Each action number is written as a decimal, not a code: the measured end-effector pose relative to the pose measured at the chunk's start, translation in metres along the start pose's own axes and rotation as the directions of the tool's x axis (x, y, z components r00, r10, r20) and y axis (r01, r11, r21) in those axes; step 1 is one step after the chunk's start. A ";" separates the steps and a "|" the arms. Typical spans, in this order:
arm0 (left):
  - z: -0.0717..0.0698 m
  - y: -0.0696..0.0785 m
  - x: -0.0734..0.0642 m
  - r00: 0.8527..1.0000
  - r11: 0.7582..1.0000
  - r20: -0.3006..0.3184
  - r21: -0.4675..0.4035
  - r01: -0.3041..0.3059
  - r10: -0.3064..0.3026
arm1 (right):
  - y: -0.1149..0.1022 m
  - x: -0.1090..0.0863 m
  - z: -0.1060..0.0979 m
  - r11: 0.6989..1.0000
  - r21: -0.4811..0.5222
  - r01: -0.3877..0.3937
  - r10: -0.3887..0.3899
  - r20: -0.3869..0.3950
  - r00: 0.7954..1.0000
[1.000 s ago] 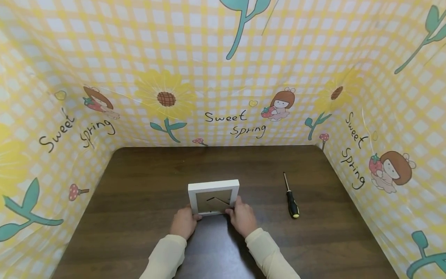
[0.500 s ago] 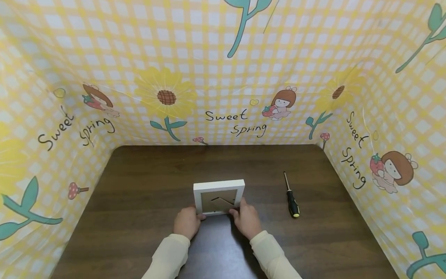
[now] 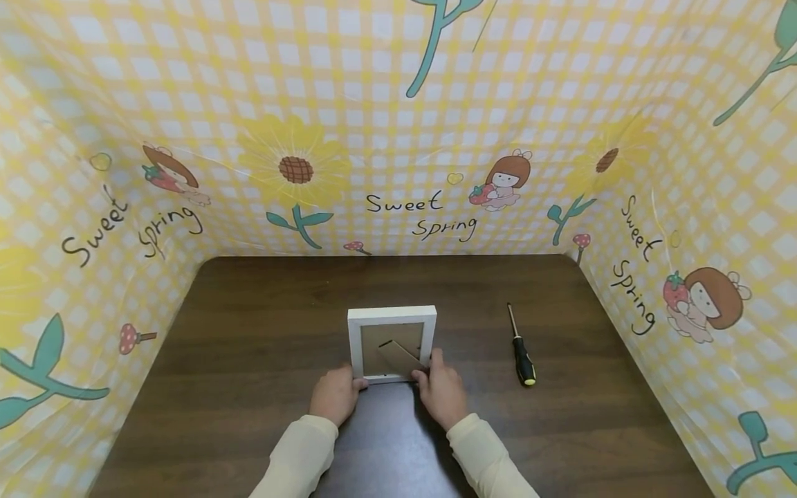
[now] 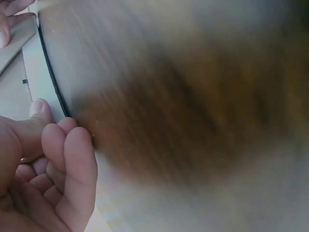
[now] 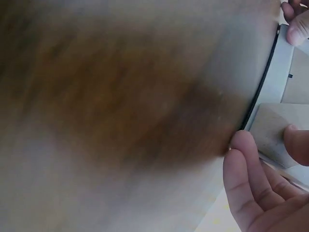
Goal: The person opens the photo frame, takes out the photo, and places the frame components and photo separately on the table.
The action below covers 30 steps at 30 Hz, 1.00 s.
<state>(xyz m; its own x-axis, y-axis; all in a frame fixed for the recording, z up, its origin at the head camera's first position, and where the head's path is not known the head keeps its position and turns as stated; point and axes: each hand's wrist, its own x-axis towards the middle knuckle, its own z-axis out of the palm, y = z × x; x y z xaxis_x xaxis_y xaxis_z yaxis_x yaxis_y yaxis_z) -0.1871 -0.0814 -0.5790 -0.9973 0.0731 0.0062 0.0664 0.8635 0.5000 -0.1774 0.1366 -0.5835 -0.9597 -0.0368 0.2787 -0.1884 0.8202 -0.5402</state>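
Observation:
A white picture frame (image 3: 392, 313) stands nearly upright in the middle of the table, its brown backing (image 3: 373, 339) facing me. My left hand (image 3: 336, 396) grips the lower left corner, thumb on the back side. At the lower right corner, my right hand (image 3: 443, 395) holds the frame the same way. In the right wrist view, the right thumb lies on the frame's easel leg (image 5: 273, 121), which slants across the backing. Both wrist views show fingers curled at the frame's bottom edge (image 4: 41, 67). The front of the frame is hidden.
A screwdriver (image 3: 523, 356) with a black and yellow handle lies to the right of the frame, its tip pointing away. The dark wooden table (image 3: 261, 311) is enclosed at the back and sides by a yellow checked cloth (image 3: 398, 152).
The frame and both hands have shifted slightly right. The frame's top has tipped up, so more of its back shows. The screwdriver has stayed where it was.

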 end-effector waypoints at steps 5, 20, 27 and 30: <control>0.000 0.000 0.001 1.000 0.999 0.004 0.035 -0.007 0.007 | 0.000 0.001 0.000 1.000 -0.010 0.014 -0.014 -0.002 1.000; -0.008 -0.004 0.001 0.995 0.998 0.094 0.043 -0.039 0.034 | -0.003 0.004 -0.004 0.999 -0.033 0.022 -0.022 0.018 1.000; -0.010 -0.006 0.002 0.991 0.998 0.135 0.064 -0.030 0.021 | -0.004 0.003 -0.006 1.000 -0.023 0.020 -0.019 0.032 0.999; -0.009 -0.007 0.002 0.990 0.997 0.136 0.065 -0.038 0.029 | -0.004 0.004 -0.007 1.000 -0.021 0.014 -0.013 0.040 0.999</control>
<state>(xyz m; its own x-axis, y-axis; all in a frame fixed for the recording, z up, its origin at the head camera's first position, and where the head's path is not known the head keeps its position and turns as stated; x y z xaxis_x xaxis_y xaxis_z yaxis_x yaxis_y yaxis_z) -0.1893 -0.0916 -0.5745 -0.9815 0.1651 -0.0971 0.1061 0.8906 0.4422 -0.1788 0.1371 -0.5753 -0.9647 -0.0702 0.2538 -0.1971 0.8317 -0.5191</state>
